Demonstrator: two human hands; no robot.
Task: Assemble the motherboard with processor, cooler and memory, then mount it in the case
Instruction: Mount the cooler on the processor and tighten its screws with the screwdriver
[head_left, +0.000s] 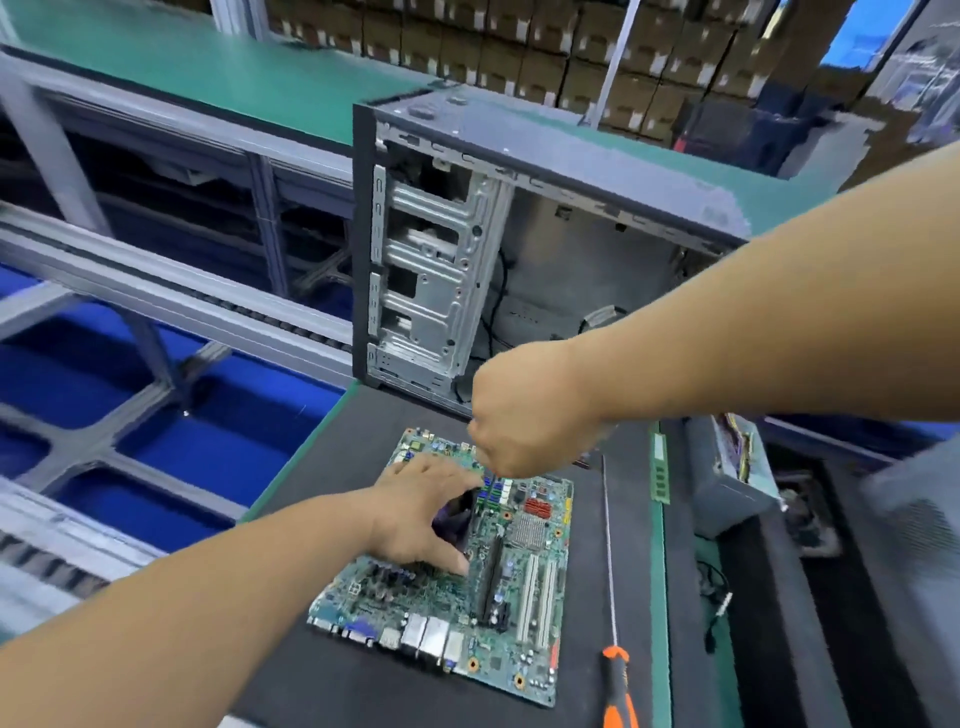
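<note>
Motherboard (447, 582): it is lying flat on the dark mat (322, 670) in the lower middle of the frame, with its port row facing the lower edge.
Left hand (423, 512): it is coming in from the lower left and is resting on the middle of the board, fingers spread and curved around a dark part (460, 512) that is sitting on the board. The part is mostly hidden, so I cannot tell what it is. The thumb is touching the board near the long black slot.
Right hand (524, 410): it is reaching in from the right side and is hovering over the far end of the board, with the fingers curled down into a fist. Whether something is pinched inside it, I cannot tell.
Case (519, 244): it is standing upright behind the board, in the upper middle of the frame, open side facing the camera, with the metal drive cage on its left part.
Screwdriver (615, 670): it is lying just right of the board, orange handle near the lower edge and the long shaft pointing away.
Memory stick (660, 467): a green strip is lying right of the screwdriver shaft, apart from the board.
Grey box (727, 483): it is sitting at the right, with coloured wires on top.
</note>
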